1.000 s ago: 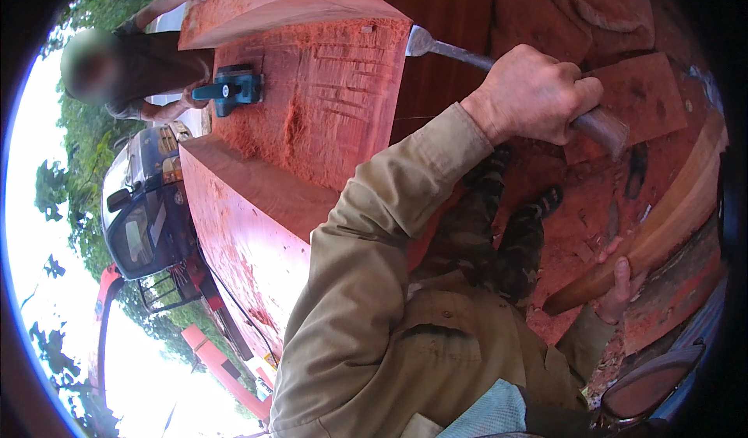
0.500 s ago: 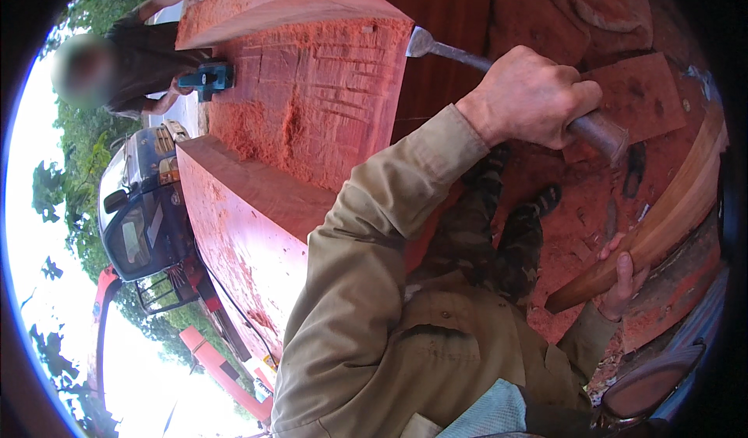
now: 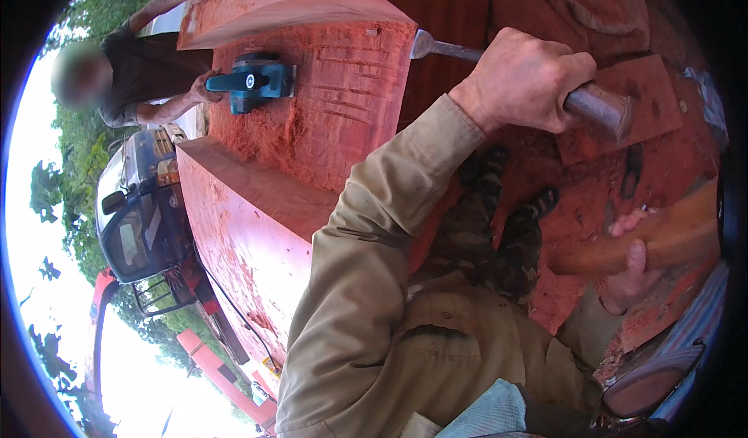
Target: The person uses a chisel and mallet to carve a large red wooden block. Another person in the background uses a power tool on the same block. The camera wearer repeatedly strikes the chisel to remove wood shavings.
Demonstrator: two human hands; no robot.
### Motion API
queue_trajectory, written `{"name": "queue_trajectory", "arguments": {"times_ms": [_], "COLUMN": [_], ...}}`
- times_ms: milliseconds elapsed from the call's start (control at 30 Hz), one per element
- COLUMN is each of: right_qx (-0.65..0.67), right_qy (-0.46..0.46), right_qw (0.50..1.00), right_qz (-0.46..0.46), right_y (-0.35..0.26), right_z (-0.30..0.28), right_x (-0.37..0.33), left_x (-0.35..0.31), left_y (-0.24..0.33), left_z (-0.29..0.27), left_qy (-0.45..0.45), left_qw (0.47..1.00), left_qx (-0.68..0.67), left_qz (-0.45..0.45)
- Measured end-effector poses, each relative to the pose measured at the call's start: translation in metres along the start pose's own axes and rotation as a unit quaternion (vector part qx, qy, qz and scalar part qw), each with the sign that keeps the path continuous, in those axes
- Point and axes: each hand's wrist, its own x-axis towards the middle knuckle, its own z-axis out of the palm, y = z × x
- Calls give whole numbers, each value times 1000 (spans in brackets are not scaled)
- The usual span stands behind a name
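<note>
My left hand [image 3: 530, 80] is closed round the metal shank and handle of a chisel [image 3: 598, 105]. The chisel's flat blade meets the edge of a large reddish timber block [image 3: 351, 95], whose recessed face bears cut grooves and shavings. Lower right, my right hand [image 3: 633, 276] grips a thick brown wooden club [image 3: 678, 235], fingers on one side and thumb on the other. The club is slightly blurred and lies apart from the chisel's butt end.
Across the block, a co-worker [image 3: 156, 68] rests one hand on the timber and holds a teal power planer [image 3: 257, 82] on its recessed face. A dark truck [image 3: 144, 204] stands at left. Near my feet are a flat reddish board [image 3: 623, 111] and wood scraps.
The club in my right hand has swung from steeply slanted to nearly level, its far end dropping. The co-worker's planer has slid right across the recess. My left hand and chisel barely shifted.
</note>
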Motion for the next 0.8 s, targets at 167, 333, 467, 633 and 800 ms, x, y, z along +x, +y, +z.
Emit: {"name": "queue_trajectory", "arguments": {"times_ms": [167, 333, 467, 633, 800], "right_qx": [-249, -23, -202, -201, 1], "right_qy": [-62, 21, -36, -39, 49], "right_qw": [964, 998, 975, 966, 996], "right_qz": [72, 56, 89, 156, 72], "right_y": [-8, -27, -25, -13, -18], "right_z": [26, 39, 48, 46, 35], "right_x": [12, 13, 12, 6, 5], "left_x": [2, 1, -2, -9, -3], "left_y": [-3, -6, -16, -19, 35], "left_z": [-3, 5, 3, -25, -9], "left_qy": [-10, 2, 22, -49, -62], "left_qw": [1000, 1000, 999, 997, 996], "left_qx": [5, 0, 16, 47, -56], "left_qz": [-10, -12, 24, -26, 15]}}
